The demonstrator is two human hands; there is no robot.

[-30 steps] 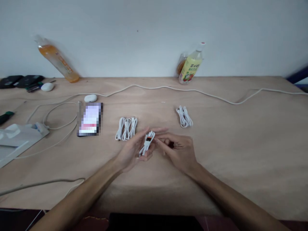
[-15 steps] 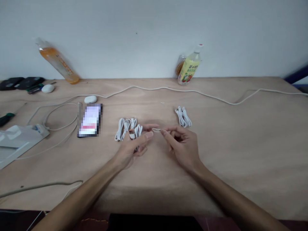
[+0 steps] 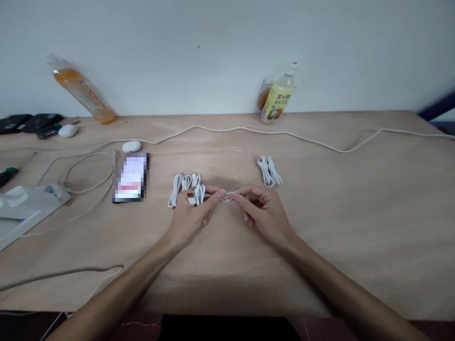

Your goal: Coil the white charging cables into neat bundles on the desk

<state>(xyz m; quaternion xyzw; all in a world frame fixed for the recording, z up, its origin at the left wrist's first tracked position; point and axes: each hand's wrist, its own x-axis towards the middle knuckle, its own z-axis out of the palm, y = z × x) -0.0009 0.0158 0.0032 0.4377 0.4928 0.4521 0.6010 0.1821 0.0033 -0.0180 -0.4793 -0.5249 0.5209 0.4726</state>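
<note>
A thin white tie (image 3: 227,199), bent into a narrow loop, is stretched between my two hands over the table. My left hand (image 3: 188,215) is closed, pinching its left end with thumb and forefinger. A coiled white USB cable (image 3: 199,194) also sits in the left hand; its plug with an orange part shows over the base of the thumb, and the rest is hidden by the fingers. My right hand (image 3: 265,210) pinches the tie's other end, fingers curled. Just beyond the left hand lie several coiled white cables (image 3: 175,190).
Another coiled white cable (image 3: 270,171) lies beyond my right hand. To the left are a phone (image 3: 131,177), a white earbud case (image 3: 131,146) and a white packet (image 3: 31,203). A long white cord (image 3: 241,129) crosses the table. A yellow-labelled bottle (image 3: 279,99) and an orange bottle (image 3: 83,94) lean on the wall.
My left fingertips have come up to the tie and now pinch its left end. The cable in my left hand has tilted slightly. The view has shifted a little.
</note>
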